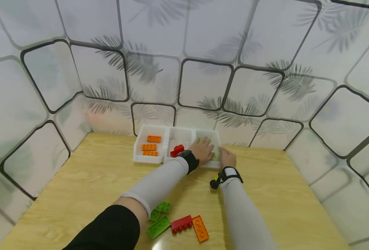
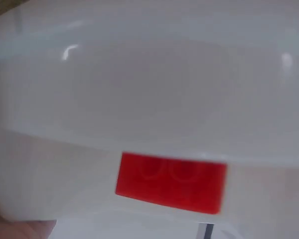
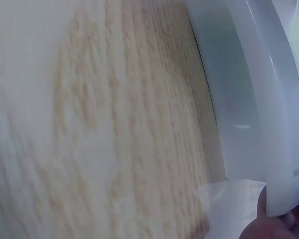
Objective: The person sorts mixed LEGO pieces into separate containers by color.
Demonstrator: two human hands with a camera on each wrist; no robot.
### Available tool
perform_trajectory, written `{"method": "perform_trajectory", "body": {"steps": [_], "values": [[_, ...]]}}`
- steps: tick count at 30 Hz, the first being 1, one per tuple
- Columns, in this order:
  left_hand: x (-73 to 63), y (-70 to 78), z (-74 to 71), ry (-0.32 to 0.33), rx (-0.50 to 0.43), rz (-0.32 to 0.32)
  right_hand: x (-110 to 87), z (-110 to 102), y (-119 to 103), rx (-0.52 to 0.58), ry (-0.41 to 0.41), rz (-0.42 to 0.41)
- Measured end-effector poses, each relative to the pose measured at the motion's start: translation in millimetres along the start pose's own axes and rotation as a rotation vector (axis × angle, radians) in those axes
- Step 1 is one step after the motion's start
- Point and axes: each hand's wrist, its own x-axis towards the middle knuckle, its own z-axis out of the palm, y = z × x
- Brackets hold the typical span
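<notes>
The left hand [image 1: 202,150] lies in the right compartment of the white tray [image 1: 139,152], fingers spread flat over something green that is mostly hidden; whether its grip closes on it cannot be told. The right hand [image 1: 227,158] rests against the tray's right front corner, its grip also unclear. Red bricks [image 1: 177,150] sit in the tray's middle compartment, orange bricks [image 1: 150,147] in its left. Loose bricks [image 1: 178,223] lie on the surface, well in front of the tray.

left hand [image 1: 202,150] in right bin [image 1: 215,137] | right hand [image 1: 227,157] at its rim
</notes>
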Motion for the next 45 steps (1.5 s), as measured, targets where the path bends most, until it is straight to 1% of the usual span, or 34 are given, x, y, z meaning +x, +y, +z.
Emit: {"method": "perform_trajectory", "body": {"steps": [3, 4, 6, 8, 10, 11, 12, 14, 15, 17, 18, 20, 22, 24, 26, 28, 29, 30, 31, 34, 36, 39, 42, 45], "values": [[-14.4, -7.1, -3.8, -0.031, -0.042, -0.017, -3.8, 5, 3, 0.010, -0.026, 0.025], [-18.9, -10.1, -6.0, -0.026, -0.067, -0.016, -3.9, 6, 4, 0.016, -0.028, 0.030], [-28.9, -17.6, -12.9, 0.010, -0.117, 0.005, -3.5, 7, 4, 0.036, -0.028, 0.040], [-43.3, -26.4, -25.8, 0.062, -0.181, 0.051, -1.0, 8, 3, 0.059, -0.028, 0.057], [-63.9, -36.5, -41.4, 0.107, -0.224, 0.093, 2.6, 7, 2, 0.074, -0.026, 0.078], [-75.7, -42.5, -49.5, 0.113, -0.251, 0.115, 3.9, 7, 1, 0.080, -0.028, 0.090], [-88.0, -48.7, -59.0, 0.094, -0.294, 0.128, 5.7, 7, 1, 0.084, -0.029, 0.102], [-113.9, -61.4, -74.2, 0.021, -0.384, 0.124, 6.9, 7, 0, 0.083, -0.035, 0.114], [-126.6, -68.2, -78.8, -0.018, -0.438, 0.115, 8.1, 7, 0, 0.076, -0.043, 0.124], [-146.0, -81.4, -87.9, -0.112, -0.541, 0.095, 9.9, 3, -5, 0.081, -0.045, 0.129], [-156.7, -86.7, -90.9, -0.158, -0.570, 0.075, 10.2, 1, -6, 0.074, -0.044, 0.128], [-179.8, -95.0, -91.8, -0.219, -0.602, 0.043, 9.8, -1, -9, 0.063, -0.044, 0.128], [-203.2, -100.2, -90.9, -0.289, -0.630, 0.009, 7.6, -2, -11, 0.057, -0.036, 0.122], [-225.8, -102.6, -87.1, -0.361, -0.644, -0.031, 6.1, -2, -11, 0.054, -0.036, 0.118], [-245.8, -103.2, -81.0, -0.420, -0.664, -0.062, 4.2, -1, -11, 0.058, -0.042, 0.119], [-262.7, -102.7, -73.0, -0.458, -0.668, -0.091, 2.8, 1, -10, 0.064, -0.047, 0.121], [-270.0, -102.3, -69.1, -0.466, -0.664, -0.098, 1.9, 3, -10, 0.063, -0.051, 0.125], [-276.0, -101.7, -65.0, -0.467, -0.664, -0.100, 0.8, 4, -9, 0.064, -0.051, 0.125], [-278.2, -101.4, -60.9, -0.463, -0.661, -0.100, 1.3, 3, -9, 0.066, -0.047, 0.126], [-280.6, -100.2, -52.6, -0.440, -0.665, -0.105, 2.4, 2, -9, 0.075, -0.038, 0.118], [-280.1, -99.4, -48.4, -0.424, -0.657, -0.110, 2.2, 2, -8, 0.076, -0.041, 0.109], [-278.2, -98.7, -43.8, -0.382, -0.627, -0.127, 1.7, 1, -6, 0.069, -0.045, 0.091], [-275.4, -99.4, -40.5, -0.322, -0.611, -0.154, 3.1, 2, -3, 0.059, -0.042, 0.081], [-271.2, -101.8, -40.1, -0.260, -0.611, -0.156, 5.3, 3, -1, 0.050, -0.038, 0.069]]}}
